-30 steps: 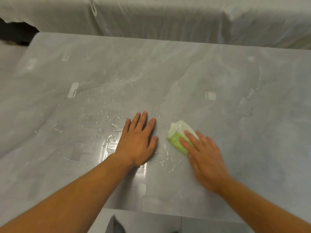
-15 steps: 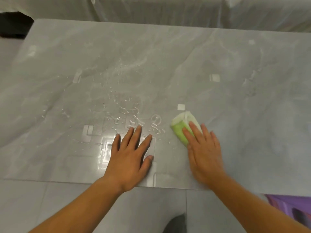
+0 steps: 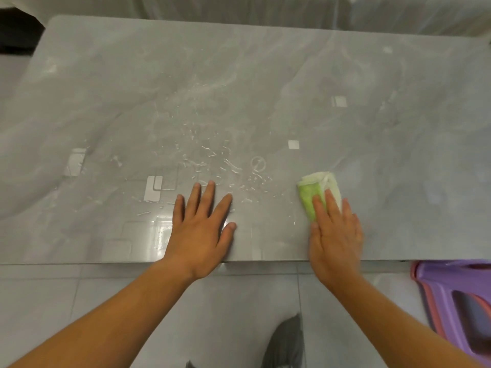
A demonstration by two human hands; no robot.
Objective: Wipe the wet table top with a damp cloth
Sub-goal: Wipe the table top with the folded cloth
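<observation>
A grey marble-look table top [image 3: 265, 75] fills the view. Water droplets and streaks [image 3: 220, 166] lie scattered across its middle, just beyond my left fingertips. A folded green and white cloth [image 3: 316, 189] lies on the table to the right of the water. My right hand [image 3: 334, 235] presses flat on the cloth's near half with straight fingers. My left hand [image 3: 204, 229] rests flat on the table near its front edge, fingers spread, holding nothing.
The table's front edge [image 3: 106, 261] runs across the lower third, with grey floor tiles below it. Stacked purple and pink plastic stools [image 3: 457, 301] stand at the lower right. White draped fabric [image 3: 239, 9] hangs behind the table's far edge.
Both hands have slid back toward the table's front edge. The cloth has moved to the right, away from the water, and the gap between my hands has widened.
</observation>
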